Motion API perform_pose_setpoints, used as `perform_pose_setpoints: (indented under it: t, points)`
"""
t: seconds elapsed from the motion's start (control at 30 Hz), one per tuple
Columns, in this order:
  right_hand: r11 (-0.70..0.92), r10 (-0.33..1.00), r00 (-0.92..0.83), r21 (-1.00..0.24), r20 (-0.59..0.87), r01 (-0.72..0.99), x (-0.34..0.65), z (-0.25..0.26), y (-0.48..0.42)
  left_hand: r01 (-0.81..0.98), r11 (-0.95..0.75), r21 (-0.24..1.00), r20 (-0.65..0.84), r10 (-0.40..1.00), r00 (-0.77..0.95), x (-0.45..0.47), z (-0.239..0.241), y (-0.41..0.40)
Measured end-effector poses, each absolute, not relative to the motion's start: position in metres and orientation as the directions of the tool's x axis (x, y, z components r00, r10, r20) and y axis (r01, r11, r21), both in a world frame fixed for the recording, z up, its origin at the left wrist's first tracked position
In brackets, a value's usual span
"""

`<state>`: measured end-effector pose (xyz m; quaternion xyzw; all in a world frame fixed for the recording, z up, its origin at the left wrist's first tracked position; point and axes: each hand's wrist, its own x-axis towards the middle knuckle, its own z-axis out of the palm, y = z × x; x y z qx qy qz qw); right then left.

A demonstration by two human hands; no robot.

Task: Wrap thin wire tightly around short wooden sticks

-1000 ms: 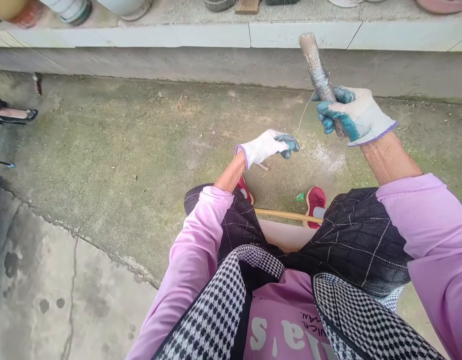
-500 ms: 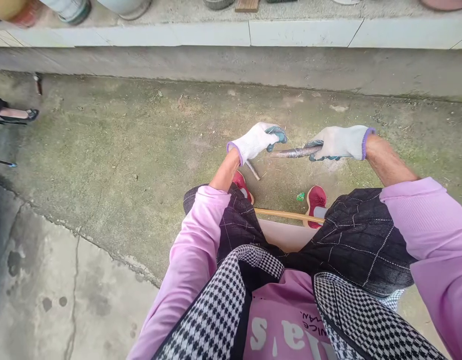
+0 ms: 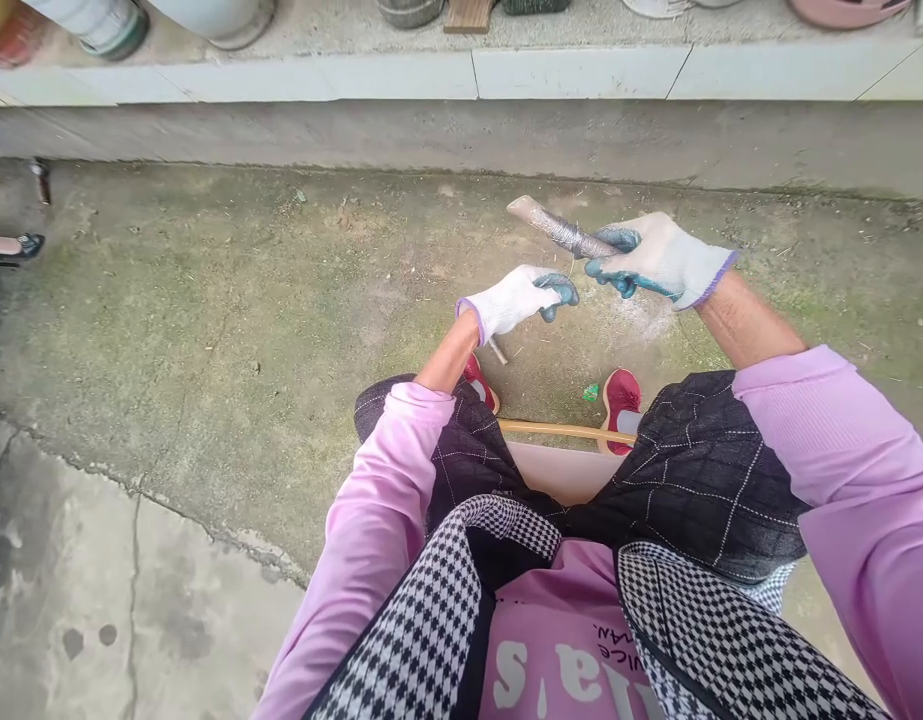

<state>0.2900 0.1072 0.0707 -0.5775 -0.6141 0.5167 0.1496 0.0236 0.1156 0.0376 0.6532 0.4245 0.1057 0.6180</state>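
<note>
My right hand (image 3: 641, 258), in a white work glove with blue-green coated fingers, grips a short stick (image 3: 555, 222). A silvery wrapping covers the stick's middle, and its bare pale end points up and left. Lower and to the left, my left hand (image 3: 525, 298) wears a matching glove, its fingers curled in a pinch. A thin strand, perhaps wire, hangs from the wrapping toward these fingertips; what they hold is too fine to make out surely. Beneath the left wrist shows the end of another thin rod (image 3: 498, 351), mostly hidden by the glove.
Red shoes (image 3: 621, 405) stand on the mossy concrete ground (image 3: 206, 330), a green scrap (image 3: 591, 392) between them. A tiled ledge (image 3: 581, 75) with pots and a pink basin (image 3: 847, 10) runs along the top. Another person's foot (image 3: 15, 247) shows at far left.
My right hand has risen and moved left, and the stick has gone from nearly level to tilted, its free end up. My left hand now sits lower than the stick. The view has shifted slightly.
</note>
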Motion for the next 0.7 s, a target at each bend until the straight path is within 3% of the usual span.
perform_pose_setpoints:
  t: [0.1, 0.17, 0.37, 0.47, 0.57, 0.7]
  points:
    - [-0.032, 0.876, -0.228, -0.523, -0.424, 0.852, 0.285, 0.064, 0.114, 0.484, 0.107, 0.868, -0.419, 0.682, 0.599, 0.022, 0.040, 0.116]
    - [0.054, 0.861, -0.207, -0.322, -0.465, 0.945, 0.281, 0.063, 0.117, 0.518, 0.105, 0.849, -0.428, 0.711, 0.557, 0.019, 0.040, 0.118]
    - [0.138, 0.747, -0.184, -0.121, -0.639, 0.983, 0.276, 0.062, 0.113, 0.545, 0.083, 0.834, -0.381, 0.802, 0.460, 0.008, 0.034, 0.128]
    - [0.162, 0.636, -0.262, -0.207, -0.726, 0.965, 0.275, 0.068, 0.104, 0.531, 0.099, 0.841, -0.376, 0.813, 0.444, 0.007, 0.034, 0.130]
    - [0.071, 0.528, -0.380, -0.407, -0.759, 0.911, 0.275, 0.078, 0.095, 0.500, 0.140, 0.855, -0.390, 0.808, 0.441, 0.009, 0.038, 0.129]
    - [-0.131, 0.576, -0.497, -0.673, -0.649, 0.728, 0.281, 0.089, 0.092, 0.412, 0.157, 0.897, -0.362, 0.796, 0.486, 0.013, 0.035, 0.129]
